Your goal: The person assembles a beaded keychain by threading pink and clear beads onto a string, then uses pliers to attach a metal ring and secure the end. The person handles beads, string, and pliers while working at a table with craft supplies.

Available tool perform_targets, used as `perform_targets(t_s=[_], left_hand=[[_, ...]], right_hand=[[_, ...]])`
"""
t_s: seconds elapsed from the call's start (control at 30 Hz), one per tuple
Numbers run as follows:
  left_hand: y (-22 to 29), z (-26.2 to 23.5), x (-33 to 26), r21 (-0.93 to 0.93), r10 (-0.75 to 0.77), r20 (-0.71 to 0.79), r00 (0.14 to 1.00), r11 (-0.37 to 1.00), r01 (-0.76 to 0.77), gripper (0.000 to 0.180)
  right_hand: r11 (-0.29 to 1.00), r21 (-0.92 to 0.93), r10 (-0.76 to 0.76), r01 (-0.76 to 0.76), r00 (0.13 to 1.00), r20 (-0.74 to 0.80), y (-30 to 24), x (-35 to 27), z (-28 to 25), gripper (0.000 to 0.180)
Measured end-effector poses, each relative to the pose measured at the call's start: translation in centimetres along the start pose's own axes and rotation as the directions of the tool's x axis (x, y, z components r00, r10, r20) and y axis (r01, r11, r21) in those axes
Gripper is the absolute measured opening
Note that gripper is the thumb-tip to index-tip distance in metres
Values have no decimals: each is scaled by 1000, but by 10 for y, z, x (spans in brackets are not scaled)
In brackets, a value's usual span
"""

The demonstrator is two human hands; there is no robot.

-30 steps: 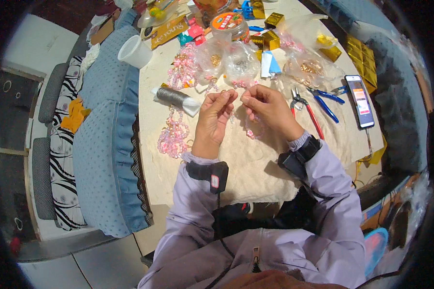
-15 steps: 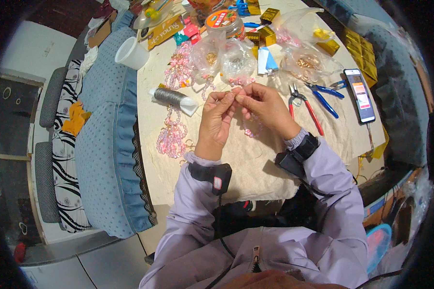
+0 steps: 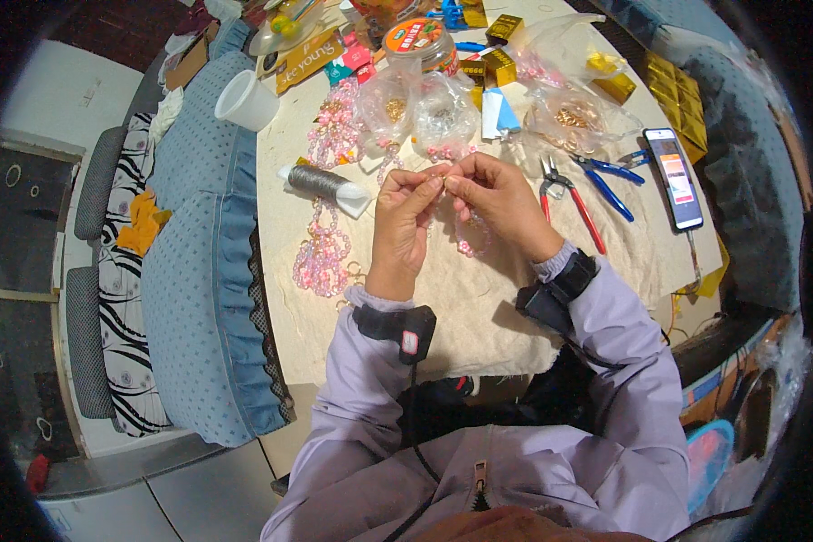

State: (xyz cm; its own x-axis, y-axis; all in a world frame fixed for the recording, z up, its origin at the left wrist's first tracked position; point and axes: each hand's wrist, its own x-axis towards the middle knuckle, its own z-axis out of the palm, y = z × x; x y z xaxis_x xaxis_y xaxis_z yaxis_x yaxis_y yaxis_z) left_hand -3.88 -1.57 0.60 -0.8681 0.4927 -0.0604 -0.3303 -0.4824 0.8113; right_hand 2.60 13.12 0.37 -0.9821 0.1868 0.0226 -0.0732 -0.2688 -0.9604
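My left hand (image 3: 403, 226) and my right hand (image 3: 504, 206) meet over the cloth, thumbs and forefingers pinched tip to tip. A strand of pink beads (image 3: 472, 238) hangs below my right fingers in a loop. What sits between the fingertips is too small to make out. Left of my hands lie a spool of grey thread or wire (image 3: 318, 183) and a bunch of finished-looking pink bead loops (image 3: 321, 257). Red-handled pliers (image 3: 569, 200) and blue-handled pliers (image 3: 612, 188) rest to the right of my right hand.
Beyond my hands are plastic bags of small metal parts (image 3: 569, 122), more pink bead strands (image 3: 339, 117), a round tub (image 3: 420, 45) and gold boxes (image 3: 499, 65). A white cup (image 3: 247, 101) stands at the left edge, a phone (image 3: 674, 181) at the right.
My pinched fingertips have shifted very slightly, with the left fingers curling closer together. The bead strand still hangs in the same place.
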Motion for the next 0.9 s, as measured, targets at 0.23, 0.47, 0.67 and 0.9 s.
perform_targets(t_s=[0.23, 0.47, 0.67, 0.9], left_hand=[[-1, 2, 0, 38, 21, 37, 999, 999, -22, 25], [3, 7, -2, 206, 37, 39, 999, 977, -44, 23], [6, 6, -8, 376, 18, 58, 998, 926, -38, 14], [8, 3, -6, 360, -3, 96, 995, 932, -32, 11]], right_hand=[[990, 136, -45, 46, 999, -7, -1, 0, 1, 15], [985, 163, -56, 55, 998, -3, -2, 0, 0, 18], [979, 205, -13, 9, 1000, 18, -3, -1, -2, 18], [975, 213, 56, -67, 997, 56, -7, -3, -3, 18]])
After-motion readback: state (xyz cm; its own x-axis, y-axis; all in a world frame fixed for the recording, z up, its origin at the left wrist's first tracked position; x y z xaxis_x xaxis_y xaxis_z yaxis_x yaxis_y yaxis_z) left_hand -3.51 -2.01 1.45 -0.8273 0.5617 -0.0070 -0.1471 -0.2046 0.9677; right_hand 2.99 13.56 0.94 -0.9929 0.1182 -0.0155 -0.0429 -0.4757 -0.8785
